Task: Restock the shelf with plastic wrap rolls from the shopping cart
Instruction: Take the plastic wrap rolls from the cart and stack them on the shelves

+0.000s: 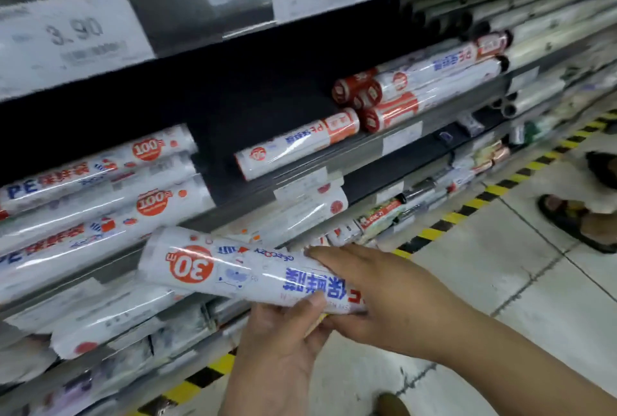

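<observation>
Roll [233, 270] held w/ both hands: right hand [377, 295] over near end, left hand [283, 332] beneath. Placing step; nxt slide into shelf gap [213, 108] above.

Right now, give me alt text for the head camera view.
Both hands, left hand and right hand, hold a plastic wrap roll marked 30 m before a store shelf holding similar rolls, with a dark gap above.
</observation>
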